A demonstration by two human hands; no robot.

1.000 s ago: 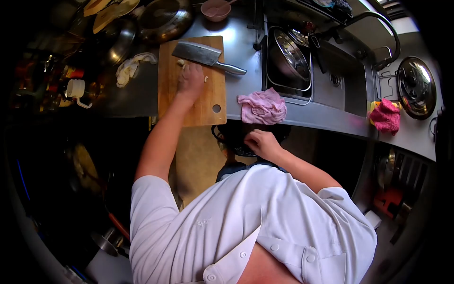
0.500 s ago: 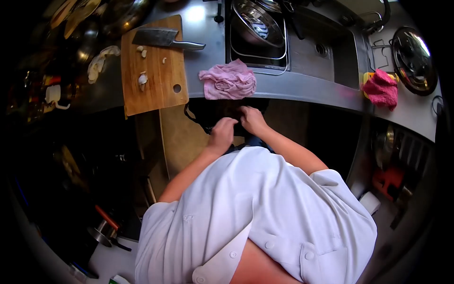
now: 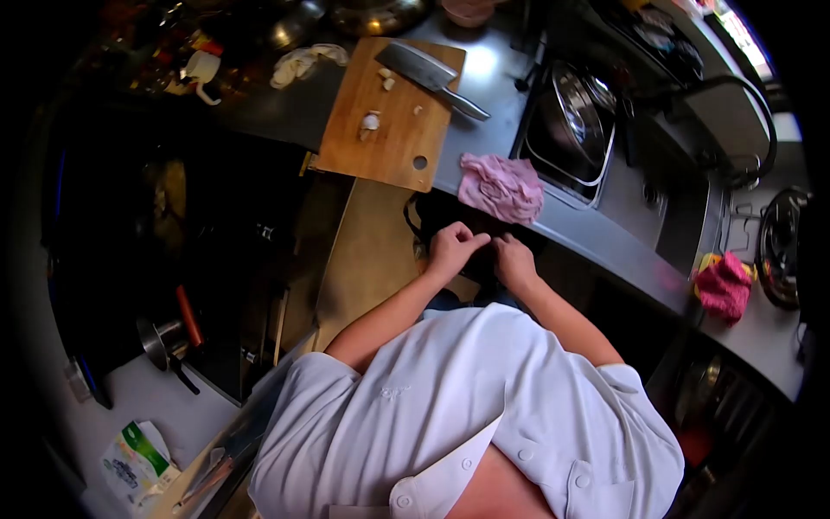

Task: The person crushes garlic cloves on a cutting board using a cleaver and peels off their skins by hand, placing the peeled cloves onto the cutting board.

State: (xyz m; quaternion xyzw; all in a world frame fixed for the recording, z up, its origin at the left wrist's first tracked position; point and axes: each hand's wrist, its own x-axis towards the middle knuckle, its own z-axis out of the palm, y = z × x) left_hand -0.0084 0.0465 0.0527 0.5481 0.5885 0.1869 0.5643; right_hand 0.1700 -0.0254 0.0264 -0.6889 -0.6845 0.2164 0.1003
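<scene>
My left hand (image 3: pixel 455 248) and my right hand (image 3: pixel 514 262) are close together below the counter edge, over a dark opening, both with fingers closed; anything between the fingers is too small to make out. Beyond them a wooden cutting board (image 3: pixel 380 160) lies at the counter edge. On it rest a cleaver (image 3: pixel 418 67) with its handle pointing right, small pale garlic-like pieces (image 3: pixel 386 80), a single small piece (image 3: pixel 418 110) and a whitish bulb-like piece (image 3: pixel 370 122). A crumpled pink cloth (image 3: pixel 501 188) lies just above my right hand.
Metal bowls (image 3: pixel 572 117) sit in a rack beside the sink (image 3: pixel 622 203). A red cloth (image 3: pixel 724 288) and a lid (image 3: pixel 781 246) are at the right. A white cloth (image 3: pixel 304 65) lies left of the board. A pan (image 3: pixel 159 346) stands at the lower left.
My left hand has come back from the cutting board to beside my right hand, and the whitish bulb-like piece now shows on the board. The view has swung and tilted.
</scene>
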